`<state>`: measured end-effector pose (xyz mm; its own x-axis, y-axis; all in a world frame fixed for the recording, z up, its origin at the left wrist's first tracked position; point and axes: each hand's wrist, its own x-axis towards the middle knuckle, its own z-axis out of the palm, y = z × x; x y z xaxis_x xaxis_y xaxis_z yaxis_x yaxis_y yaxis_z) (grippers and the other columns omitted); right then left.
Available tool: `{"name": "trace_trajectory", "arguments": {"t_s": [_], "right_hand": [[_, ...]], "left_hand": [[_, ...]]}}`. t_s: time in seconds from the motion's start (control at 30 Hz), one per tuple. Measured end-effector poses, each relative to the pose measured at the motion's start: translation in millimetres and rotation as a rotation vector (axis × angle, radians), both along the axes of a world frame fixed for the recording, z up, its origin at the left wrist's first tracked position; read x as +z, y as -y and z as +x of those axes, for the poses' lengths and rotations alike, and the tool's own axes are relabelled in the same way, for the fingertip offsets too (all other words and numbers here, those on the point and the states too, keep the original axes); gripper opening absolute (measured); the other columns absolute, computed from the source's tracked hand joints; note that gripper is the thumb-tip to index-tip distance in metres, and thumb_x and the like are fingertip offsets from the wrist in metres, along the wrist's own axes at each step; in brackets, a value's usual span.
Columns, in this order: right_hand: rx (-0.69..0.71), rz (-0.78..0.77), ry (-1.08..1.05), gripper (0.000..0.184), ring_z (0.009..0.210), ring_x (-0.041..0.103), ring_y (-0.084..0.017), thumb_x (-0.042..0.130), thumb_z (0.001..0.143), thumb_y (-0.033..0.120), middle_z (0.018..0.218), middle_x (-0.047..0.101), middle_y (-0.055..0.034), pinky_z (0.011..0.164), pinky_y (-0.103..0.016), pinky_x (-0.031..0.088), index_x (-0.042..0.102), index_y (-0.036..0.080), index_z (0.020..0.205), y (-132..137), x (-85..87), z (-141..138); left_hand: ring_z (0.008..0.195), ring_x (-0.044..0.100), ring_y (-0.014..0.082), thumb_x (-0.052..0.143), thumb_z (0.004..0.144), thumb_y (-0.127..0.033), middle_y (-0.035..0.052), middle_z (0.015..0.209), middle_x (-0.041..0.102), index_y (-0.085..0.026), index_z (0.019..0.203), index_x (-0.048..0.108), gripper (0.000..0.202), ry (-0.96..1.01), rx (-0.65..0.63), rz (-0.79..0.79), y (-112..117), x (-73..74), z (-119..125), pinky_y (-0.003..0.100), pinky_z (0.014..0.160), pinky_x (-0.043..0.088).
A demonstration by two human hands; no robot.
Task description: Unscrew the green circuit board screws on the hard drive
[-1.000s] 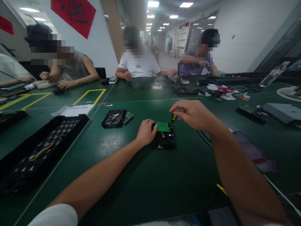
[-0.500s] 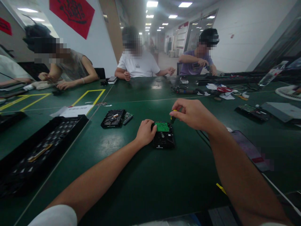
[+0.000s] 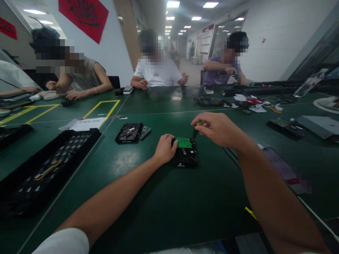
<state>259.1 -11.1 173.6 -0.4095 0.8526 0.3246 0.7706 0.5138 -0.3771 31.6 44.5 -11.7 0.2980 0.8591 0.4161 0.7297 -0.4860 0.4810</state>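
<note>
In the centre of the frame, a black hard disk drive (image 3: 185, 159) lies flat on the green tabletop (image 3: 148, 197), with a green circuit board (image 3: 183, 142) across its upper part. The left hand (image 3: 166, 149) is partly closed at the drive's left edge, fingers bent over the side and thumb beside the board, holding the drive against the table. The right hand (image 3: 217, 128), just right of centre, pinches the handle of a screwdriver (image 3: 195, 132) between thumb and fingertips; the tool stands nearly upright, its tip at the right end of the green board. Whether the tip sits in a screw is too small to tell.

Left of the hands, another black drive casing (image 3: 127, 134) lies beside a small loose circuit board (image 3: 145, 133). A long black tray (image 3: 87, 144) with a yellowish strip (image 3: 48, 170) inside stretches along the left side, a white paper sheet (image 3: 90, 124) at its far end. At the right are a dark smartphone (image 3: 280, 165), a drive with an exposed board (image 3: 286, 127) and a grey box (image 3: 319, 126). Across the top, co-workers sit along the table's far side.
</note>
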Motion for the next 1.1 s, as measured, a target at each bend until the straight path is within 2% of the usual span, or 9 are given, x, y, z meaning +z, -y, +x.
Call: {"name": "trace_trajectory", "arguments": {"t_s": [0.13, 0.33, 0.47, 0.57, 0.73, 0.9, 1.1], "right_hand": [[-0.012, 0.017, -0.014, 0.022, 0.077, 0.068, -0.018, 0.064, 0.089, 0.022, 0.085, 0.076, -0.0035, 0.073, -0.028, 0.043, 0.074, 0.019, 0.108, 1.3, -0.3, 0.0], [0.018, 0.05, -0.008, 0.014, 0.078, 0.066, -0.017, 0.063, 0.091, 0.023, 0.097, 0.076, -0.0053, 0.076, -0.029, 0.044, 0.076, 0.02, 0.097, -2.5, -2.1, -0.6], [0.018, 0.039, 0.018, 0.017, 0.08, 0.066, -0.018, 0.062, 0.092, 0.021, 0.098, 0.076, -0.005, 0.076, -0.029, 0.043, 0.076, 0.02, 0.101, -2.0, -1.1, -0.1], [-0.012, 0.029, 0.026, 0.018, 0.076, 0.065, -0.018, 0.063, 0.093, 0.024, 0.089, 0.075, -0.0043, 0.073, -0.029, 0.042, 0.074, 0.018, 0.106, 0.1, -0.2, -0.9], [-0.088, 0.068, 0.027, 0.012, 0.075, 0.064, -0.019, 0.066, 0.091, 0.024, 0.085, 0.073, -0.0059, 0.072, -0.03, 0.041, 0.071, 0.016, 0.097, -0.5, -1.7, -2.1], [-0.014, 0.068, 0.024, 0.014, 0.078, 0.063, -0.018, 0.064, 0.091, 0.022, 0.095, 0.073, -0.0067, 0.075, -0.03, 0.042, 0.075, 0.018, 0.1, -1.0, -2.4, -3.4], [-0.009, 0.043, -0.037, 0.015, 0.08, 0.065, -0.018, 0.064, 0.095, 0.028, 0.092, 0.073, -0.0057, 0.075, -0.029, 0.043, 0.076, 0.019, 0.094, -2.4, -3.3, -3.7]], "left_hand": [[0.118, 0.059, 0.0287, 0.054, 0.101, -0.03, 0.0137, 0.119, 0.067, -0.015, 0.117, 0.067, 0.026, 0.003, 0.01, 0.003, -0.9, -1.4, 0.3, 0.045, 0.107, 0.049], [0.118, 0.059, 0.0287, 0.054, 0.101, -0.031, 0.0137, 0.118, 0.067, -0.014, 0.119, 0.067, 0.028, 0.005, 0.014, -0.006, -0.7, -0.4, 0.0, 0.045, 0.107, 0.049], [0.119, 0.059, 0.0288, 0.054, 0.101, -0.031, 0.014, 0.12, 0.067, -0.014, 0.123, 0.065, 0.029, 0.012, 0.01, -0.013, 0.5, 1.4, -0.4, 0.046, 0.107, 0.048], [0.12, 0.059, 0.0289, 0.054, 0.101, -0.031, 0.0143, 0.122, 0.067, -0.014, 0.125, 0.063, 0.031, 0.018, 0.02, -0.023, 1.6, 2.9, 0.0, 0.046, 0.108, 0.048], [0.12, 0.059, 0.0292, 0.055, 0.1, -0.03, 0.0146, 0.121, 0.067, -0.015, 0.124, 0.064, 0.03, 0.041, 0.018, -0.035, 3.7, 5.7, 0.7, 0.047, 0.107, 0.049], [0.119, 0.06, 0.0285, 0.055, 0.1, -0.029, 0.0134, 0.12, 0.067, -0.016, 0.123, 0.065, 0.028, 0.07, -0.003, -0.022, 3.3, 5.1, -0.4, 0.047, 0.107, 0.049], [0.116, 0.061, 0.0263, 0.055, 0.099, -0.025, 0.0097, 0.118, 0.068, -0.02, 0.12, 0.065, 0.023, 0.135, -0.043, 0.044, 4.8, 5.4, -1.8, 0.046, 0.106, 0.051]]}}
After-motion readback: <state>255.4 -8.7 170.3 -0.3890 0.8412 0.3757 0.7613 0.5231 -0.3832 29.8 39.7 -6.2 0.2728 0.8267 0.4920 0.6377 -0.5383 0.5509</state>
